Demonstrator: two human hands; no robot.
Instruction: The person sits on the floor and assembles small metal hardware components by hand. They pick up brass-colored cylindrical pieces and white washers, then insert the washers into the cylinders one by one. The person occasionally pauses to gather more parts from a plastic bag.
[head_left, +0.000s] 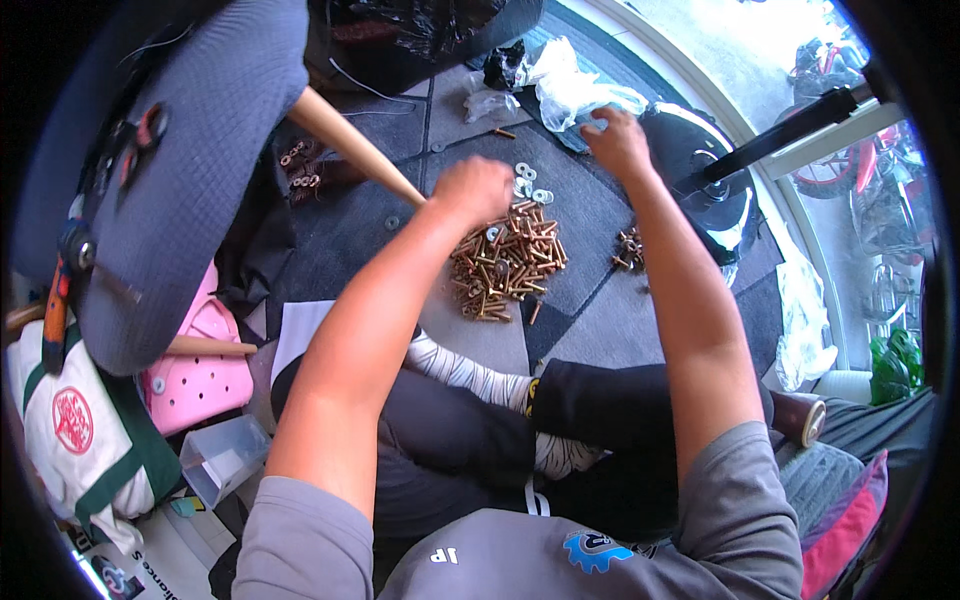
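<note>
A heap of brassy bolts lies on the grey tiled floor in front of my crossed legs. My left hand is over the far left edge of the heap, its fingers curled down and smeared by motion; whether anything is in them is hidden. Just right of that hand lie several silver washers. Farther right, my right hand is raised near a white plastic bag, with thumb and fingers apart and nothing visible between them. Beyond my left hand lies a single bolt.
A small pile of nuts lies under my right forearm. Dark bags of metal parts are at the left. A cushioned stool with wooden legs stands there, near a pink clog. At the right is a round black base with a pole.
</note>
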